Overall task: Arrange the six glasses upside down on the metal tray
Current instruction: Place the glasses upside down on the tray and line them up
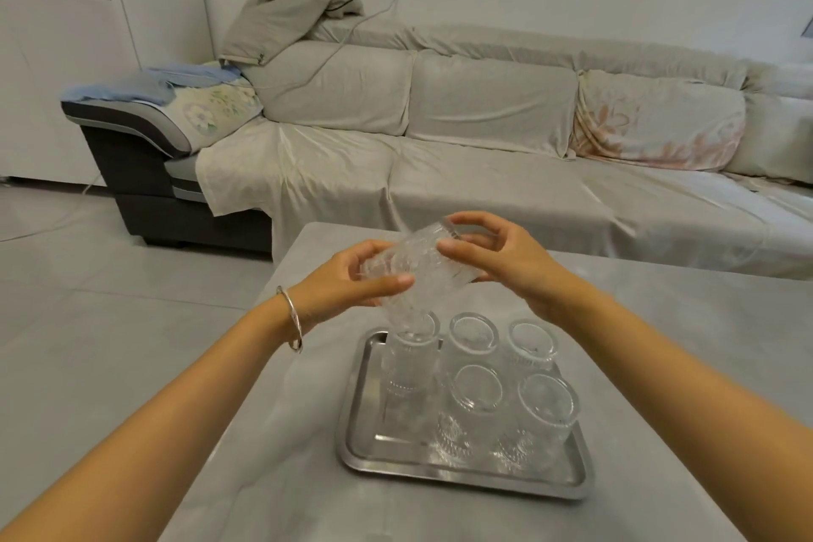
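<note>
**Sixth glass in hand, one tray slot vacant**

Item held: clear patterned drinking glass, tilted, above the rectangular metal tray. Your left hand and right hand both have their fingers closed around it.

On tray: five matching glasses, apparently base-up; the back-left one sits directly beneath the held glass.

Vacant: front-left corner.

Next, by judgement: finish the inversion and lower it rim-down there, clear of its neighbours.

Surroundings: grey table; covered sofa beyond, not obstructing.
</note>
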Motion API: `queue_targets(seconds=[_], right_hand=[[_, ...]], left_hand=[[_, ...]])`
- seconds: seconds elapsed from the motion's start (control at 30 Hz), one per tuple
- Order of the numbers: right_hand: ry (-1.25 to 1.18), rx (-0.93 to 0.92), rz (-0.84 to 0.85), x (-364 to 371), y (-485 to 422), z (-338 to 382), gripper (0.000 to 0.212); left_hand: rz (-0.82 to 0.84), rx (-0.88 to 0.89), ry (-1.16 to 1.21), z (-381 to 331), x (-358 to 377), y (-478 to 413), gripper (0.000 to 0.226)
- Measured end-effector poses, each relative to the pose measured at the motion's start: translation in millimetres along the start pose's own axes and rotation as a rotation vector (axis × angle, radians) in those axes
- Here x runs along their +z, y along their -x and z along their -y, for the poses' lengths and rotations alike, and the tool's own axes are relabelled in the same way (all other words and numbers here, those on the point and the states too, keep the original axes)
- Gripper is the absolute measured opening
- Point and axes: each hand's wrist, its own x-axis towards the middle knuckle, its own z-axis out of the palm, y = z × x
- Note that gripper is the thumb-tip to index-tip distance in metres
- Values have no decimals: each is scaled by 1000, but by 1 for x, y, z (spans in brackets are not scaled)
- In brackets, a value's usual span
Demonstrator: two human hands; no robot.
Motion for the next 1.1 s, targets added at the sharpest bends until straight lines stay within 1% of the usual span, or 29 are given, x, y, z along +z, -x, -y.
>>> queue_targets(seconds=[0.07, 0.13, 0.2, 0.27, 0.33, 0.47, 0.53, 0.6, 0.63, 0.7, 0.83, 0.93, 1.1], right_hand=[[125, -38, 22, 4, 9, 5, 70], [210, -76, 31, 9, 16, 7, 66], [252, -90, 37, 13, 22, 8, 60], [271, -90, 35, 17, 29, 5, 57], [314, -93, 43, 19, 35, 0, 56], [243, -63, 25, 19, 46, -20, 44], [345, -28, 20, 15, 54, -39, 35], [505, 14, 45, 8, 63, -62, 32], [552, 31, 48, 5, 67, -72, 32], [573, 52, 44, 2, 73, -85, 34], [575, 68, 100, 2, 77, -95, 43], [611, 56, 121, 3, 78, -99, 50], [650, 26, 125, 4, 80, -105, 52]], left_hand=[[29, 39, -127, -1, 8, 8, 65], [24, 66, -234, 0, 16, 14, 65], [9, 83, -290, 3, 24, 20, 62], [-10, 97, -280, 9, 31, 24, 60], [-42, 105, -253, 16, 36, 29, 62], [-128, 95, -266, 41, 44, 39, 72], [-174, 61, -232, 55, 49, 43, 71], [-216, 29, -167, 68, 54, 46, 69], [-235, 17, -137, 74, 56, 47, 68], [-259, 2, -95, 85, 60, 49, 68], [-287, -49, -72, 103, 65, 51, 76], [-303, -66, -63, 112, 68, 52, 79], [-294, -96, -63, 126, 75, 52, 84]])
